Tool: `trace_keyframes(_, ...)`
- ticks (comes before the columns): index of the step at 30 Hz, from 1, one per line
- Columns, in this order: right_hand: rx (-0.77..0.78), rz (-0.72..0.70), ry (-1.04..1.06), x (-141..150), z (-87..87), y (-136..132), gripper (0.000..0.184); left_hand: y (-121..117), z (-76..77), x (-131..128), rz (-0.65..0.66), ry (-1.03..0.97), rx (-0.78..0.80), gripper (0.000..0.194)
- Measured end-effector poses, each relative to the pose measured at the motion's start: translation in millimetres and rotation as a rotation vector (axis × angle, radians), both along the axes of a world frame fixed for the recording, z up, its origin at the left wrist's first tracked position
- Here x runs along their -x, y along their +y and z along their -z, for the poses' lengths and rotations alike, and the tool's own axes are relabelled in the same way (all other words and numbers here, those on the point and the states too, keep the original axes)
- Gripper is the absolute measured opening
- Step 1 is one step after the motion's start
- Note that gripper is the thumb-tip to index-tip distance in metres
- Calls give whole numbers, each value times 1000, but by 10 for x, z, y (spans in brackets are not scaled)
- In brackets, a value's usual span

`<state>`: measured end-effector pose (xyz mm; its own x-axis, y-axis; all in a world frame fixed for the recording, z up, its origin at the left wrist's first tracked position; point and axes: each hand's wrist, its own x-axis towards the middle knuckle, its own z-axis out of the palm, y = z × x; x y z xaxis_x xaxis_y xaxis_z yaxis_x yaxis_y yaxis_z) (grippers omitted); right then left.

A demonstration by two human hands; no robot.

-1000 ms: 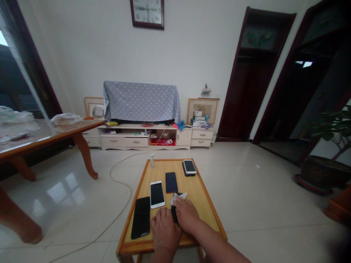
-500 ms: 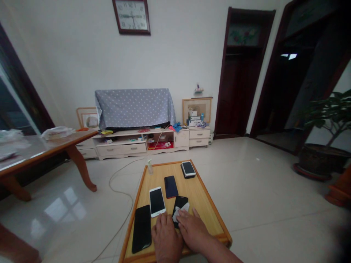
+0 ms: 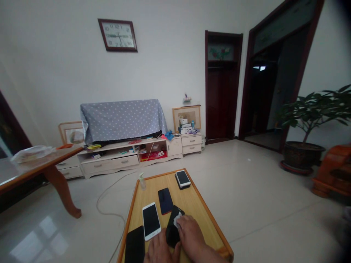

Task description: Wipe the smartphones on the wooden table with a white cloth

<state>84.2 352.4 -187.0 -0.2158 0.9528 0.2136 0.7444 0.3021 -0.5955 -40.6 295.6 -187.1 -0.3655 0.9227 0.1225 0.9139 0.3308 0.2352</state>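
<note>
The left hand (image 3: 161, 251) is low over the near end of the small wooden table (image 3: 204, 215), fingers close together and thumb set apart beside the lower end of a black phone (image 3: 171, 235); whether it grips the phone cannot be told. It seems placed there to keep the phone from sliding. The right hand (image 3: 192, 233), narrow and bent, holds a white wipe (image 3: 177, 220) against that phone, probably so the fingers bear on it through the wipe.

At the near left, a larger black phone (image 3: 134, 244) runs out of view at the bottom. Between it and the hands lies a white phone (image 3: 151, 221), and farther on a dark blue phone (image 3: 165, 201). They lie flat and mostly apart, likely so that none covers another. At the far right corner, a smaller white phone (image 3: 183, 178) rests on a dark flat thing (image 3: 187, 187), perhaps stacked to save room. A pump bottle (image 3: 142, 182) stands upright at the far left corner, seemingly out of the hands' way.

Beyond are a low white cabinet (image 3: 109, 164) and a wall clock (image 3: 117, 35).

Counted: two hands, one wipe, five phones plainly seen, one dark flat thing, one bottle, one cabinet, one clock.
</note>
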Motion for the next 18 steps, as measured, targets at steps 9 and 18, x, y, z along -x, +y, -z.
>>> trace_keyframes(9, -37, 132, 390, 75, -60, 146, 15, 73, 55, 126, 94, -169, -51, 47)
trace_keyframes(18, -64, 71, 449, 53, -243, 216, 23, 80, 32, 137, 252, -165, -242, 40)
